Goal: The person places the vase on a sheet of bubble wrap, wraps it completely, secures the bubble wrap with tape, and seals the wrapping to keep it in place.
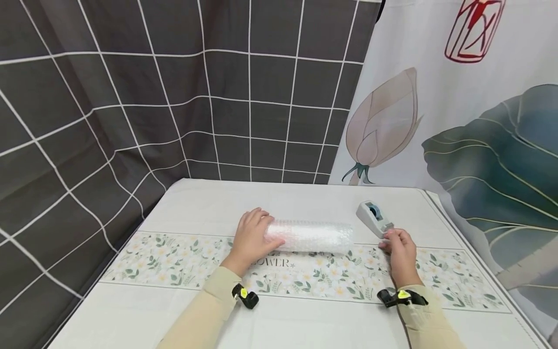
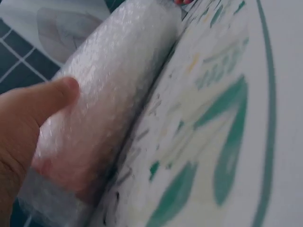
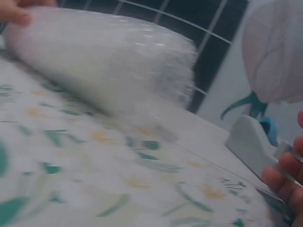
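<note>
A cylinder in clear bubble wrap (image 1: 316, 236) lies sideways on the table, with something reddish showing through its left part. My left hand (image 1: 253, 238) grips its left end, thumb on the near side and fingers over the top. In the left wrist view, the thumb (image 2: 59, 97) presses against the bubble wrap (image 2: 118, 61). To the right stands a pale grey tape dispenser (image 1: 372, 220) holding a blue-cored roll. My right hand (image 1: 401, 254) is at its front end, fingertips curled, pinching what looks like the tape's end. The right wrist view shows those fingers (image 3: 284, 182) beside the dispenser (image 3: 251, 144).
The white table (image 1: 183, 310) carries a printed floral band (image 1: 183, 261) across its middle. A dark gridded curtain (image 1: 270, 121) hangs behind and to the left. On the right is a white curtain (image 1: 436, 58) with plant prints. Each wrist wears a small black camera (image 1: 246, 295).
</note>
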`<action>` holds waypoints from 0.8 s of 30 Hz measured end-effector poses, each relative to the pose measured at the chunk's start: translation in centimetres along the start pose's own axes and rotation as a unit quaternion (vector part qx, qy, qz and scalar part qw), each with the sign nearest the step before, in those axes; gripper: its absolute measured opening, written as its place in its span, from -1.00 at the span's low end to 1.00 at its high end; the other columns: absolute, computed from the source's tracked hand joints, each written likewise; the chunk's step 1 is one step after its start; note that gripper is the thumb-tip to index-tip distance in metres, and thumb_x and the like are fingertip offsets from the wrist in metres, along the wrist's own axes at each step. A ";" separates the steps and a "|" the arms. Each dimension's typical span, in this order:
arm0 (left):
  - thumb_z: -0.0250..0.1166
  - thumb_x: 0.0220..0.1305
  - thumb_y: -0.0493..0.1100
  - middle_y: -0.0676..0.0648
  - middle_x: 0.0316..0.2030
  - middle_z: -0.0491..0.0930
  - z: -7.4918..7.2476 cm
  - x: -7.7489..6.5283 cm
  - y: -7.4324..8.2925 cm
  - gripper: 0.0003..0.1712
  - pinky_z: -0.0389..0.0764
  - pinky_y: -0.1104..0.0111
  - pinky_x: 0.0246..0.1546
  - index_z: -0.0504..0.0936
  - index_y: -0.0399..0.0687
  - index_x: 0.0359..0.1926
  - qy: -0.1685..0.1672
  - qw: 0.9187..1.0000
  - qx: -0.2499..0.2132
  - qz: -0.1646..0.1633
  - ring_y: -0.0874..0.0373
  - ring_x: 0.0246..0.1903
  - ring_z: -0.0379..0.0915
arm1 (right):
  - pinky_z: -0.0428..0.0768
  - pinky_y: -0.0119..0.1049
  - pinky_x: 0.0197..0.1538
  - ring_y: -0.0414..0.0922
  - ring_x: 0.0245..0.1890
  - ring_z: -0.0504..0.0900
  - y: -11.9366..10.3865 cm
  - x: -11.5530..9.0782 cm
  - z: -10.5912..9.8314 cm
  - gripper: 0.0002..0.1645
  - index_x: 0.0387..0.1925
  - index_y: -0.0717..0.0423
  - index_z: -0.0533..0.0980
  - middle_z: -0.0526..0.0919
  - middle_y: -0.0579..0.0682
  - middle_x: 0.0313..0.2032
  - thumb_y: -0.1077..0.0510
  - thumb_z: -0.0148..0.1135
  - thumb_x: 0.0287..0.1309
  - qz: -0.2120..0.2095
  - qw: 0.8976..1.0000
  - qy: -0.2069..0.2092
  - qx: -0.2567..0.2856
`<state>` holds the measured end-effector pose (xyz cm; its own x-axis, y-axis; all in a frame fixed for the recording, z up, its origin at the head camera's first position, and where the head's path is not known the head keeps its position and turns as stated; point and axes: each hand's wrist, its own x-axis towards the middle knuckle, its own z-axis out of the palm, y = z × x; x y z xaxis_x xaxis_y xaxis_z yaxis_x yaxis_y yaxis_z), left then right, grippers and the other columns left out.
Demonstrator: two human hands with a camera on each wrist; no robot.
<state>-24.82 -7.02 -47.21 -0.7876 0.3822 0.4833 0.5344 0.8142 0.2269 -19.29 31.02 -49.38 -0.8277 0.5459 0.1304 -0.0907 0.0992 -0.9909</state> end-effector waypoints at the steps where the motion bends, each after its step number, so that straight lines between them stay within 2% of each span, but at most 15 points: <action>1: 0.36 0.19 0.32 -0.06 0.23 0.48 -0.2 0.0 0.4 -0.26 -0.01 -0.06 0.49 0.56 0.00 0.25 -0.010 1.000 0.018 0.009 -0.07 0.41 0.19 | 0.55 -0.49 -0.24 -0.26 -0.42 0.60 -0.1 -0.4 0.2 -0.67 -0.15 0.33 0.41 0.55 -0.05 -0.22 0.06 0.01 0.51 -0.003 1.000 -0.015 -0.002; 3: 0.26 0.32 0.24 -0.05 0.30 0.44 -0.2 0.1 1.2 -0.33 -0.12 -0.08 0.51 0.49 0.06 0.35 -0.029 0.997 0.060 0.026 -0.06 0.45 0.14 | 0.56 -0.45 -0.28 -0.23 -0.45 0.59 -0.3 -1.3 0.7 -0.70 -0.14 0.32 0.40 0.55 -0.05 -0.27 0.09 0.01 0.51 -0.011 0.999 -0.038 -0.003; 6: 0.12 0.44 0.05 -0.09 0.36 0.40 0.1 0.1 2.7 -0.40 -0.15 -0.11 0.51 0.38 0.05 0.44 -0.047 0.994 0.092 0.043 -0.07 0.46 0.13 | 0.54 -0.41 -0.35 -0.20 -0.47 0.53 -0.5 -2.6 1.4 -0.77 -0.11 0.30 0.39 0.51 -0.06 -0.32 0.16 0.00 0.51 -0.047 0.997 -0.066 -0.006; 9: 0.01 0.42 -0.08 -0.15 0.37 0.37 0.6 0.2 3.7 -0.42 -0.17 -0.13 0.50 0.35 -0.03 0.43 -0.056 0.993 0.094 0.035 -0.10 0.45 0.13 | 0.49 -0.39 -0.40 -0.16 -0.50 0.46 -0.5 -3.5 2.1 -0.83 -0.09 0.37 0.38 0.46 -0.06 -0.35 0.27 0.03 0.47 -0.094 0.992 -0.082 0.016; 12: -0.05 0.37 -0.11 -0.18 0.35 0.36 0.9 0.4 3.9 -0.41 -0.18 -0.16 0.49 0.36 -0.08 0.39 -0.053 0.995 0.079 0.020 -0.13 0.43 0.15 | 0.48 -0.39 -0.40 -0.13 -0.50 0.43 -0.7 -4.0 2.9 -0.85 -0.07 0.45 0.37 0.44 -0.03 -0.38 0.39 0.02 0.42 -0.127 0.986 -0.094 0.046; 16: -0.09 0.41 -0.03 -0.15 0.33 0.38 1.4 0.5 3.8 -0.40 -0.18 -0.17 0.48 0.35 0.06 0.45 -0.045 0.996 0.069 0.013 -0.10 0.39 0.18 | 0.51 -0.40 -0.42 -0.17 -0.49 0.43 -0.9 -4.7 3.6 -0.81 -0.04 0.51 0.35 0.42 0.00 -0.32 0.47 -0.03 0.36 -0.158 0.977 -0.113 0.088; 20: -0.17 0.53 0.16 -0.13 0.33 0.38 1.8 0.5 3.6 -0.41 -0.16 -0.20 0.46 0.30 0.31 0.50 -0.040 0.997 0.061 0.022 -0.10 0.38 0.18 | 0.53 -0.38 -0.49 -0.16 -0.57 0.43 -1.0 -5.3 4.1 -0.75 0.00 0.58 0.27 0.41 0.03 -0.25 0.51 -0.08 0.32 -0.199 0.956 -0.165 0.139; 24: -0.23 0.57 0.20 -0.14 0.32 0.40 2.1 0.6 3.6 -0.43 -0.13 -0.22 0.44 0.33 0.36 0.49 -0.020 0.998 0.043 0.030 -0.11 0.36 0.20 | 0.55 -0.31 -0.56 -0.10 -0.66 0.44 -1.2 -6.2 4.7 -0.69 0.05 0.56 0.23 0.50 0.04 -0.29 0.53 -0.10 0.28 -0.209 0.932 -0.241 0.173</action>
<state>-24.01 -2.94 -47.83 -0.7680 0.4466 0.4590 0.5537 0.8232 0.1255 -16.71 23.60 -49.12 -0.8249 0.0742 0.5603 -0.5652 -0.1009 -0.8187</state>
